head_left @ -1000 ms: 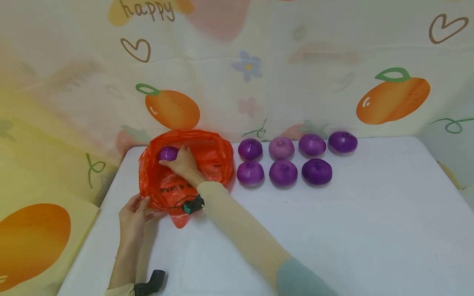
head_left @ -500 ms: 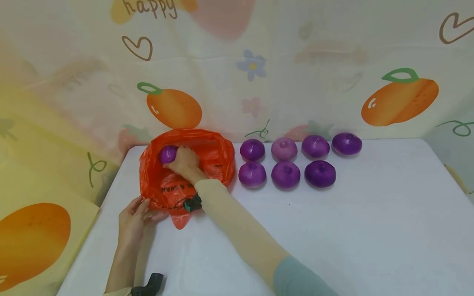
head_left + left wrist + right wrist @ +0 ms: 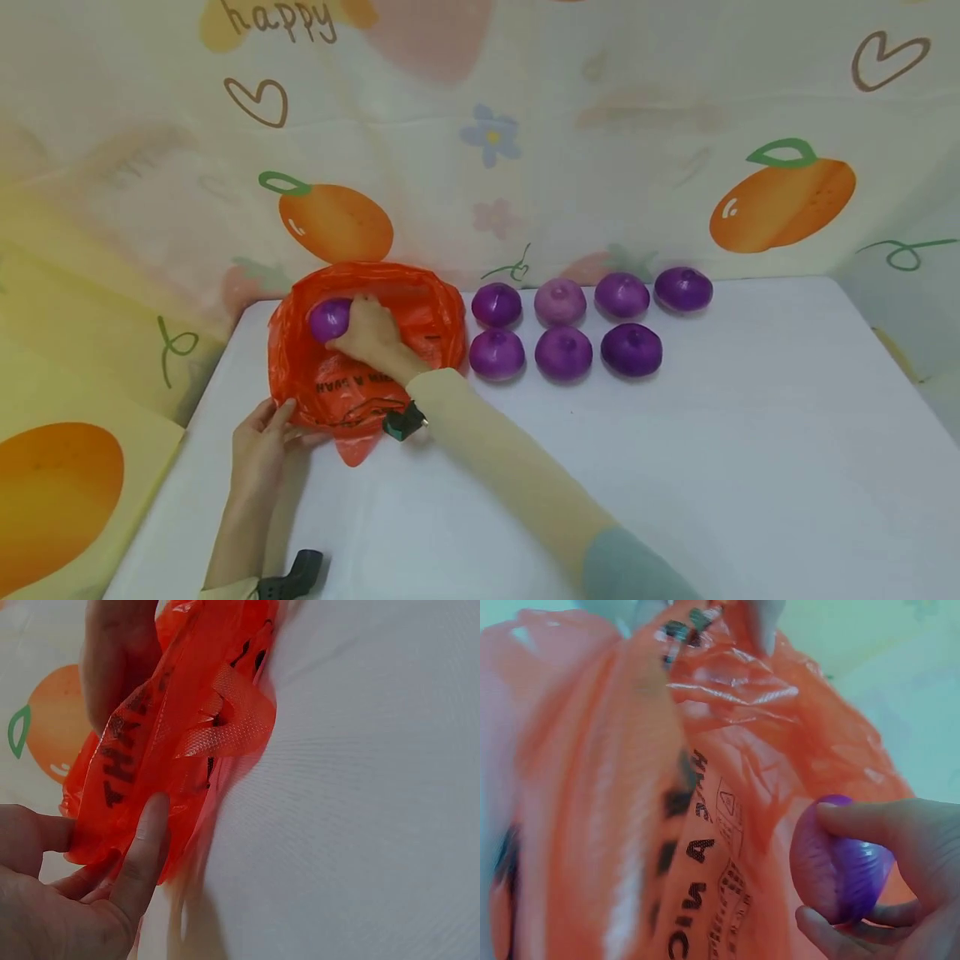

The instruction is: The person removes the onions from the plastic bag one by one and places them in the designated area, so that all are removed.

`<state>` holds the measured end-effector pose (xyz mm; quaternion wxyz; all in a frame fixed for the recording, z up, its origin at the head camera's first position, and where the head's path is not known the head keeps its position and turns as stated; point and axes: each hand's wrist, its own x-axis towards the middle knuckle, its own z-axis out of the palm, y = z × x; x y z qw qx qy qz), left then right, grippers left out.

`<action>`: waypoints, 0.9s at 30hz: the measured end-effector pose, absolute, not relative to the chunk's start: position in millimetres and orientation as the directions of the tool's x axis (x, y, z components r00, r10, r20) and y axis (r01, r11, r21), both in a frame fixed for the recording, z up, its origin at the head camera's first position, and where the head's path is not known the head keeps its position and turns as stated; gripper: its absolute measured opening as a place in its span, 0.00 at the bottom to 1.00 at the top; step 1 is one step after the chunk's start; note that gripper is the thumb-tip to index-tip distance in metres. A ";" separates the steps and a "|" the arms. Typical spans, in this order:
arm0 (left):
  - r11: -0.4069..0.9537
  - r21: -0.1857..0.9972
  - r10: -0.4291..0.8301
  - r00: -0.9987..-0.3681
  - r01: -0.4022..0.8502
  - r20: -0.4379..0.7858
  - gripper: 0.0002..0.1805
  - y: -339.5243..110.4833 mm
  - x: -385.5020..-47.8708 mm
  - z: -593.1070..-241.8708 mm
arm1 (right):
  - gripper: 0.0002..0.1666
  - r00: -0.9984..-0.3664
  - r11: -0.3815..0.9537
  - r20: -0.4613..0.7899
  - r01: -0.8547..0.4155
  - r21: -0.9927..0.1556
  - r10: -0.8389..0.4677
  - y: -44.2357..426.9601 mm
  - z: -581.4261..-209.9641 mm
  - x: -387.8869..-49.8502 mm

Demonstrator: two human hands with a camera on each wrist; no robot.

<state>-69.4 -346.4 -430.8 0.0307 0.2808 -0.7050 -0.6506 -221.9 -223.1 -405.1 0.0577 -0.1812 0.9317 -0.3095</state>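
Observation:
A red plastic bag point(image 3: 444, 310) with dark printed letters lies open-mouthed at the left of the white table. Inside its mouth, near the left back, my right hand point(image 3: 372, 335) grips a purple onion point(image 3: 329, 320). In the right wrist view, thumb and fingers curl round that onion point(image 3: 829, 855), with the bag wall point(image 3: 761, 772) beside it. My left hand point(image 3: 257, 450) pinches the bag's near left rim. Up close in the left wrist view, the left hand point(image 3: 82, 907) has thumb and fingers on both sides of the red film. The bag's bottom is partly hidden.
Just right of the bag stand several purple onions in two rows, among them a pale one point(image 3: 560, 302) and a dark one point(image 3: 632, 350). A printed cloth point(image 3: 600, 167) rises behind the white table point(image 3: 712, 467).
The head view has shifted a little. My right hand and the onion have come slightly nearer the front within the bag. The left hand keeps its hold, and the onion rows stay put.

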 end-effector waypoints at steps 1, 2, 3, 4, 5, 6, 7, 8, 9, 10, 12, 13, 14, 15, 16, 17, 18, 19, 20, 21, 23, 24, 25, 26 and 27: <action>-0.017 0.935 -0.436 -0.839 -0.354 -0.325 0.30 -346.2 -71.0 -429.1 | 0.44 -0.922 0.738 0.011 -0.317 -0.596 -0.387 -219.9 -403.0 -221.4; -0.022 0.934 -0.428 -0.841 -0.356 -0.330 0.30 -346.5 -71.8 -427.8 | 0.44 -0.916 0.732 0.022 -0.335 -0.594 -0.401 -216.9 -401.4 -220.5; -0.012 0.932 -0.421 -0.844 -0.361 -0.332 0.31 -346.9 -72.4 -427.2 | 0.45 -0.909 0.726 0.034 -0.354 -0.589 -0.415 -214.2 -400.1 -219.3; -0.009 0.932 -0.413 -0.848 -0.361 -0.332 0.32 -347.2 -72.7 -426.8 | 0.45 -0.902 0.718 0.046 -0.373 -0.588 -0.430 -211.5 -399.2 -217.8; -0.001 0.931 -0.408 -0.850 -0.365 -0.333 0.32 -347.4 -72.5 -427.1 | 0.46 -0.893 0.710 0.051 -0.389 -0.587 -0.446 -208.8 -398.1 -215.8; 0.018 0.927 -0.403 -0.851 -0.375 -0.337 0.33 -347.5 -71.9 -427.2 | 0.46 -0.886 0.703 0.054 -0.402 -0.586 -0.461 -206.2 -397.6 -213.7; 0.034 0.922 -0.398 -0.852 -0.385 -0.341 0.33 -347.6 -71.6 -427.5 | 0.47 -0.877 0.694 0.060 -0.416 -0.588 -0.476 -203.2 -397.4 -211.6; 0.046 0.918 -0.397 -0.851 -0.393 -0.344 0.33 -347.2 -71.2 -427.9 | 0.47 -0.871 0.681 0.062 -0.424 -0.596 -0.488 -200.0 -397.1 -209.3; 0.051 0.917 -0.402 -0.848 -0.397 -0.345 0.33 -346.7 -71.2 -428.5 | 0.47 -0.866 0.671 0.061 -0.428 -0.605 -0.497 -196.6 -396.8 -207.1; 0.049 0.917 -0.408 -0.846 -0.397 -0.344 0.33 -345.9 -71.4 -428.9 | 0.47 -0.859 0.655 0.064 -0.434 -0.619 -0.508 -193.1 -396.7 -205.2; 0.036 0.920 -0.415 -0.843 -0.390 -0.341 0.33 -344.1 -72.6 -429.5 | 0.47 -0.846 0.623 0.082 -0.450 -0.639 -0.527 -185.4 -396.3 -201.8; 0.027 0.923 -0.416 -0.844 -0.384 -0.339 0.32 -343.7 -72.9 -430.1 | 0.47 -0.840 0.610 0.097 -0.461 -0.644 -0.533 -181.8 -396.7 -200.0; 0.022 0.925 -0.421 -0.843 -0.379 -0.335 0.32 -343.4 -73.4 -430.5 | 0.47 -0.837 0.600 0.112 -0.470 -0.648 -0.535 -178.2 -397.2 -198.3; 0.007 0.928 -0.427 -0.841 -0.372 -0.333 0.32 -343.1 -73.9 -430.9 | 0.47 -0.836 0.594 0.126 -0.477 -0.648 -0.534 -174.8 -397.7 -196.6; 0.001 0.930 -0.431 -0.839 -0.369 -0.332 0.32 -343.0 -74.1 -431.1 | 0.48 -0.836 0.592 0.138 -0.483 -0.645 -0.531 -171.6 -398.7 -195.0; -0.001 0.930 -0.433 -0.838 -0.368 -0.332 0.32 -342.9 -74.3 -431.4 | 0.48 -0.839 0.598 0.146 -0.485 -0.638 -0.524 -168.3 -399.3 -193.4; -0.009 0.930 -0.436 -0.836 -0.367 -0.334 0.32 -342.9 -74.7 -431.7 | 0.48 -0.844 0.607 0.152 -0.484 -0.630 -0.514 -165.0 -399.6 -192.0; -0.008 0.930 -0.437 -0.835 -0.368 -0.334 0.32 -342.8 -75.0 -431.9 | 0.48 -0.848 0.612 0.158 -0.482 -0.627 -0.506 -161.7 -399.8 -191.0; -0.015 0.930 -0.443 -0.832 -0.366 -0.335 0.32 -342.6 -75.5 -432.0 | 0.48 -0.851 0.617 0.163 -0.481 -0.623 -0.499 -158.3 -399.5 -189.9; -0.032 0.931 -0.445 -0.829 -0.364 -0.339 0.31 -342.6 -76.1 -432.1 | 0.48 -0.852 0.617 0.166 -0.481 -0.623 -0.497 -154.8 -398.8 -189.2; -0.040 0.931 -0.450 -0.825 -0.364 -0.342 0.31 -343.5 -76.3 -432.3 | 0.48 -0.849 0.605 0.170 -0.484 -0.632 -0.501 -148.1 -397.4 -187.4; -0.053 0.930 -0.454 -0.821 -0.363 -0.346 0.31 -344.1 -76.6 -432.3 | 0.49 -0.847 0.596 0.173 -0.485 -0.640 -0.503 -144.5 -396.2 -186.7; -0.065 0.932 -0.459 -0.818 -0.358 -0.346 0.31 -344.8 -77.0 -432.2 | 0.49 -0.845 0.586 0.172 -0.483 -0.651 -0.506 -140.9 -395.0 -186.0; -0.073 0.933 -0.462 -0.817 -0.354 -0.346 0.30 -345.5 -77.1 -431.9 | 0.49 -0.845 0.579 0.168 -0.479 -0.660 -0.507 -137.2 -393.7 -185.2; -0.083 0.933 -0.461 -0.817 -0.350 -0.347 0.30 -346.3 -77.3 -431.7 | 0.49 -0.846 0.574 0.162 -0.473 -0.668 -0.508 -133.6 -392.4 -184.6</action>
